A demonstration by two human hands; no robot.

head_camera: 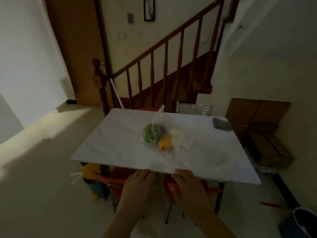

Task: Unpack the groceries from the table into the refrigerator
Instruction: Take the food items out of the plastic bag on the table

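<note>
Both hands (164,188) hover over red chairs (120,177) before the table (120,143).

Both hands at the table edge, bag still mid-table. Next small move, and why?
Probably reach one hand forward to the bag's knotted top. Both the left hand and right hand are open and empty at the near edge of the table, while the clear bag holding green and yellow produce sits untouched mid-table, its twisted top standing up as a ready handle.
</note>
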